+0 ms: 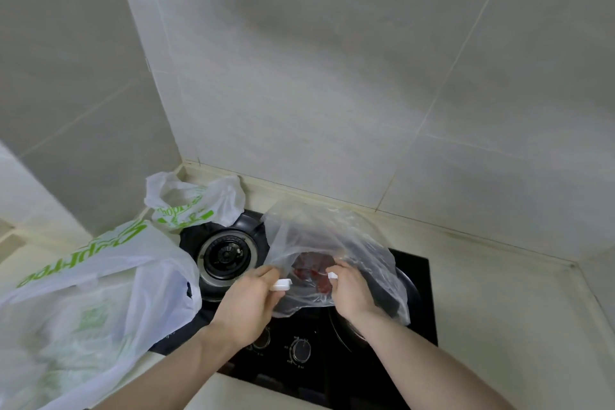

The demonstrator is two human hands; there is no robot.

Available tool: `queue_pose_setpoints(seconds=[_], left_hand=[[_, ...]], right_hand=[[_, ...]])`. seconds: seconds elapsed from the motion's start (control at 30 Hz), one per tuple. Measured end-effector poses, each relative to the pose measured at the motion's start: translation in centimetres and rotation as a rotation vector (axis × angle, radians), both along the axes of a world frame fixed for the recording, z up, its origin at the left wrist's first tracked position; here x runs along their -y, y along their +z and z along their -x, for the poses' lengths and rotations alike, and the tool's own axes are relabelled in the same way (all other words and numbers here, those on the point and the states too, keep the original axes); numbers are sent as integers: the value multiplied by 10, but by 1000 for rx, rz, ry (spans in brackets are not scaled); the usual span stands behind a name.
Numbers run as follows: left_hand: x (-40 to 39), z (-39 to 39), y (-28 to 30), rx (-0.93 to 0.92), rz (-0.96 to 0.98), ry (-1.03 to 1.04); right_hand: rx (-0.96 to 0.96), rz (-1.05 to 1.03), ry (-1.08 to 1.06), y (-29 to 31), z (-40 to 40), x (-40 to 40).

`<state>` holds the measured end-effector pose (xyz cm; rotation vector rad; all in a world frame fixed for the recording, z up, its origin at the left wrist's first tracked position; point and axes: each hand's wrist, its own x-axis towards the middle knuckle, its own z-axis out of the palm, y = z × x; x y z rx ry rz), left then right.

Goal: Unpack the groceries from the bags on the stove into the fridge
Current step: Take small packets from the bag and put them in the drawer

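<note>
Pulling apart the mouth of a clear plastic bag (pixel 332 243) is the step judged to be in hand; the fridge is not in view. The bag is held over the right side of the black stove (pixel 416 276), with a dark red item (pixel 312 268) seen through its film. Its rim is pinched by the curled fingers of the left hand (pixel 253 303) and of the right hand (pixel 349 293), a small white piece (pixel 282 284) showing at each grip. Next, one hand would need to be freed to reach in while the mouth is kept wide. Room is limited at the left by a large white bag with green print (pixel 100 293) and a smaller one (pixel 193 201) at the far left corner. The tiled wall (pixel 332 76) closes the far side; bare counter (pixel 499 326) lies to the right.
</note>
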<state>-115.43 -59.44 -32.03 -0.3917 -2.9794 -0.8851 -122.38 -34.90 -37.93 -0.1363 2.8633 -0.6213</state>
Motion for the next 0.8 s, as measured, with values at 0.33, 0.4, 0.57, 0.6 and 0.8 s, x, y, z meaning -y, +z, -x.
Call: queue_pose_setpoints(seconds=[0.33,0.4,0.57,0.6,0.8], left_hand=[[24,-4,19,-14,-110,57],[28,-4,22,-14,-132,83],[31,-1,25,-32,-177,100],[31,0,26,-34,-184,96],[33,-1,27,-37,-219,94]], right_hand=[[69,-132,-52,-16,66,-3],[127,-191,-15,-15,73,0],[158,-289,-22,-20,81,17],[147,-292,-16,-20,82,19],[92,-198,50,6,64,28]])
